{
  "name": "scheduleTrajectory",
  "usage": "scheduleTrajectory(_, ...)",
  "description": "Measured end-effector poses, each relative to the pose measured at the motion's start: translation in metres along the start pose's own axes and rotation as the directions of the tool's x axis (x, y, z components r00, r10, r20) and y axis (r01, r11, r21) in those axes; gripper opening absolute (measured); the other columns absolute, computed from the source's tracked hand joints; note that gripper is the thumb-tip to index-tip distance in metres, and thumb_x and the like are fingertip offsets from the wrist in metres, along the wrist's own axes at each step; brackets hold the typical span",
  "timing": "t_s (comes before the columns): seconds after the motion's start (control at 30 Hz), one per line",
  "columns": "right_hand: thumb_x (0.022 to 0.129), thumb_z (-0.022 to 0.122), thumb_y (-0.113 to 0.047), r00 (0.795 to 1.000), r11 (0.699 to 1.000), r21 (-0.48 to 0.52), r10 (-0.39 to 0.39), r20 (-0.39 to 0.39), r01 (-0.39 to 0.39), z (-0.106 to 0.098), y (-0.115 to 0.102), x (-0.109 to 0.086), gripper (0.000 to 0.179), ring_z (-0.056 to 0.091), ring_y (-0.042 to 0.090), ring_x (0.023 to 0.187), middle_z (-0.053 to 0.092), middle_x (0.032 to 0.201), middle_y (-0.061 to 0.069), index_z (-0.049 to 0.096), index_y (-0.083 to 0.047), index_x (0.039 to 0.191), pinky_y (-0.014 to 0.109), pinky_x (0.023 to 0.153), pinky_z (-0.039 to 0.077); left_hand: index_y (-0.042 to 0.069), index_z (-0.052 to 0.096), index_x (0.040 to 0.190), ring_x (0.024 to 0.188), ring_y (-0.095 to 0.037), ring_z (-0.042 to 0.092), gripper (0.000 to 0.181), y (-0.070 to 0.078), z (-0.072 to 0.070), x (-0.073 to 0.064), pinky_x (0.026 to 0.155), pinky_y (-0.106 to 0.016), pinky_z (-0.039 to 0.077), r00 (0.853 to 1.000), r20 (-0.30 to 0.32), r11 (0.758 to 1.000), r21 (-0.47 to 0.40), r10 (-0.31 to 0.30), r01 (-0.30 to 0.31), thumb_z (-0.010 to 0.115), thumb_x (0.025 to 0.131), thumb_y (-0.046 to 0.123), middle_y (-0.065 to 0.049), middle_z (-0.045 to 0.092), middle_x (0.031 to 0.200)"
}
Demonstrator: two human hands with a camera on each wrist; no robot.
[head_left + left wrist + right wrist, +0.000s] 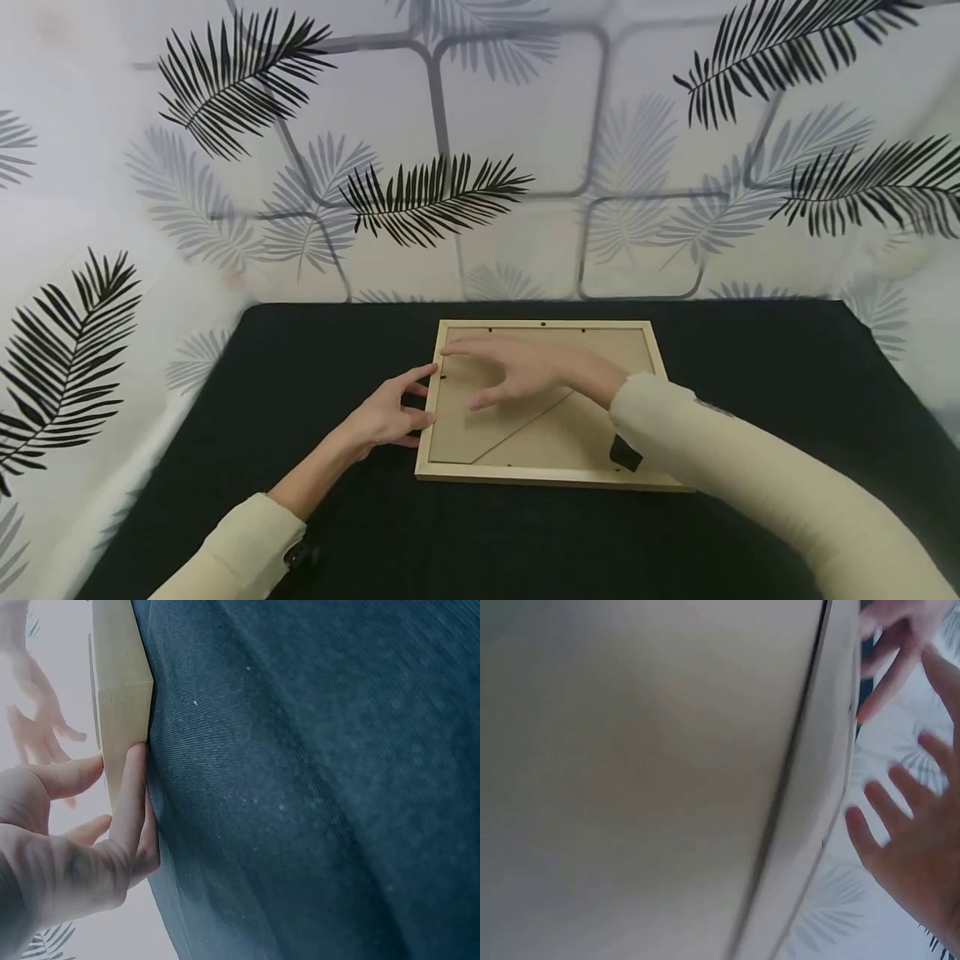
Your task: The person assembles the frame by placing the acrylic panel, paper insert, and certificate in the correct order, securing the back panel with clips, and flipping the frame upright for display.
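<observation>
A light wooden picture frame (551,478) lies face down on the black cloth, its beige backing board (480,429) upward. My left hand (386,412) holds the frame's left side. In the left wrist view, the thumb (79,776) meets the upper edge while other fingers lie along the outer side. Above the left part of the backing, my right hand (517,367) hovers with fingers spread, holding nothing. The right wrist view shows those loose fingers (889,810) beyond the rim. Part of the frame's right side is hidden by my right sleeve.
Black cloth (360,517) covers the table around the frame. Behind it hangs a white curtain (517,250) with dark and grey leaf prints. Small dark fasteners (583,331) sit along the frame's inner edge, and a diagonal line crosses the backing.
</observation>
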State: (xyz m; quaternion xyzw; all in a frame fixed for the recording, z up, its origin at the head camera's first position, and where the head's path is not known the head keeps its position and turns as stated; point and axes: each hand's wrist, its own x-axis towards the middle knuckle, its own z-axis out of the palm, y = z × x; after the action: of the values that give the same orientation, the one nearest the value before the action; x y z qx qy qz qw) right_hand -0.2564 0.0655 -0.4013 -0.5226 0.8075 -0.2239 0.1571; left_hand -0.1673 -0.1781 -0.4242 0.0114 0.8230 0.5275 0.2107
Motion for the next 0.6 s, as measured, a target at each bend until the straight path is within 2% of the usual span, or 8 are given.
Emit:
scheduleTrajectory(0.07, 0.092, 0.076, -0.042, 0.995, 0.999, 0.048, 0.026, -0.099, -0.021, 0.005, -0.008, -0.019, 0.076, 0.033, 0.024, 0.144, 0.039, 0.156, 0.010, 0.043, -0.011, 0.154, 0.047, 0.115, 0.030, 0.015, 0.031, 0.160, 0.101, -0.031, 0.066, 0.074, 0.000, 0.001, 0.001, 0.074, -0.044, 0.060, 1.000, -0.004, 1.000, 0.002, 0.004, -0.004, 0.064, 0.097, -0.004, -0.024, 0.041, 0.141)
scheduleTrajectory(0.13, 0.089, 0.078, -0.044, 0.984, 0.997, 0.049, 0.063, -0.167, -0.056, 0.014, -0.015, -0.039, 0.075, 0.036, 0.025, 0.141, 0.043, 0.153, 0.010, 0.048, -0.012, 0.150, 0.048, 0.113, 0.033, 0.014, 0.031, 0.160, 0.100, -0.031, 0.067, 0.073, -0.001, 0.001, 0.001, 0.074, -0.045, 0.060, 1.000, -0.007, 1.000, 0.004, 0.016, -0.016, 0.064, 0.097, -0.005, -0.025, 0.041, 0.140)
scheduleTrajectory(0.3, 0.085, 0.081, -0.050, 0.967, 0.991, -0.006, 0.129, -0.220, -0.134, 0.044, -0.022, -0.073, 0.076, 0.036, 0.031, 0.140, 0.044, 0.152, 0.011, 0.055, -0.012, 0.145, 0.056, 0.112, 0.028, 0.013, 0.031, 0.160, 0.102, -0.033, 0.066, 0.073, -0.002, -0.001, -0.001, 0.074, -0.046, 0.060, 0.999, -0.014, 0.999, 0.016, 0.029, -0.029, 0.064, 0.096, -0.005, -0.026, 0.040, 0.141)
scheduleTrajectory(0.43, 0.084, 0.081, -0.052, 0.950, 0.985, -0.058, 0.140, -0.277, -0.162, 0.058, -0.021, -0.083, 0.074, 0.037, 0.029, 0.138, 0.047, 0.150, 0.007, 0.059, -0.013, 0.142, 0.058, 0.111, 0.025, 0.013, 0.031, 0.159, 0.105, -0.035, 0.065, 0.073, -0.002, 0.002, -0.001, 0.074, -0.047, 0.060, 0.999, -0.009, 0.999, 0.020, 0.034, -0.034, 0.065, 0.096, -0.004, -0.027, 0.040, 0.141)
scheduleTrajectory(0.6, 0.083, 0.081, -0.052, 0.937, 0.983, -0.078, 0.131, -0.325, -0.165, 0.062, -0.022, -0.083, 0.066, 0.038, 0.028, 0.136, 0.051, 0.146, 0.006, 0.064, -0.016, 0.136, 0.060, 0.108, 0.027, 0.011, 0.033, 0.158, 0.105, -0.037, 0.065, 0.072, -0.001, 0.002, -0.002, 0.074, -0.048, 0.060, 0.999, -0.009, 0.999, 0.018, 0.044, -0.044, 0.065, 0.096, -0.004, -0.028, 0.040, 0.140)
